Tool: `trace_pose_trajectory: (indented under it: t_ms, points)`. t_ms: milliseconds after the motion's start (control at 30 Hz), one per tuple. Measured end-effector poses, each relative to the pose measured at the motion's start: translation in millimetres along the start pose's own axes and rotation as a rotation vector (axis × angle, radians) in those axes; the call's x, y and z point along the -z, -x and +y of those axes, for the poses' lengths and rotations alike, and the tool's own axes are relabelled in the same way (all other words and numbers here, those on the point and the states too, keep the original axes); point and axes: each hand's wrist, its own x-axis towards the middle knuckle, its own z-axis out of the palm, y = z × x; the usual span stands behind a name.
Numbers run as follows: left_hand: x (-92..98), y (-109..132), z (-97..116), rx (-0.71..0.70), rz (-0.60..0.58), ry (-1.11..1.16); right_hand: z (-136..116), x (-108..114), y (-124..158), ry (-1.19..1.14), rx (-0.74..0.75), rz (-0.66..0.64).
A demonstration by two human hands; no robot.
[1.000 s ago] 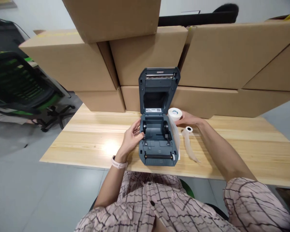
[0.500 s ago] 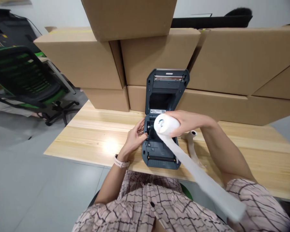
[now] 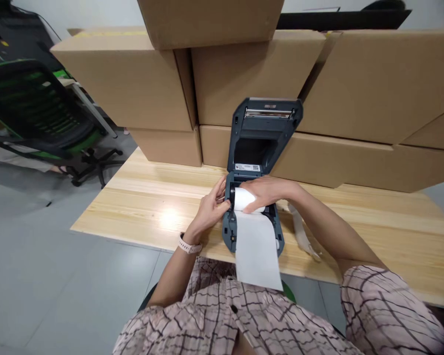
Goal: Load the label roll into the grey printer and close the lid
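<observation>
A dark grey label printer (image 3: 228,231) lies on the wooden table with its lid (image 3: 235,133) raised. Inside its bay sits a white paper roll (image 3: 244,198), and the loose strip of paper (image 3: 258,246) runs from it over the printer's front toward my lap. My right hand (image 3: 268,191) grips the roll from above and the right, its thumb across the paper. At the printer's left wall, my left hand (image 3: 212,204) holds the side, thumb on the rim and fingers along the outside. The roll's right end is hidden under my right hand.
Stacked cardboard boxes (image 3: 133,88) line the back of the table (image 3: 133,197), close behind the raised lid. Right of the printer lies a loose curl of pale paper strip (image 3: 302,231), partly behind my right forearm. A black office chair (image 3: 40,108) stands on the floor at left.
My right hand has lowered the paper roll into the printer's bay and turned it. The loose strip now hangs straight over the front instead of trailing right. My left hand stays at the printer's side.
</observation>
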Motion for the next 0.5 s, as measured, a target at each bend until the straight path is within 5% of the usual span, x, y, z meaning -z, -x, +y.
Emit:
trace_pose_trajectory:
  t_ms: [200, 367, 500]
  points:
    - [-0.7, -1, -7, -0.018, 0.022, 0.024, -5, -24, 26, -0.048, 0.098, 0.211]
    - [-0.8, 0, -5, -0.007, 0.024, 0.024, -35, -73, 77, -0.083, 0.186, 0.396]
    - [-1.4, 0, -3, -0.030, 0.030, 0.005, -62, -113, 91, -0.017, 0.158, 0.527]
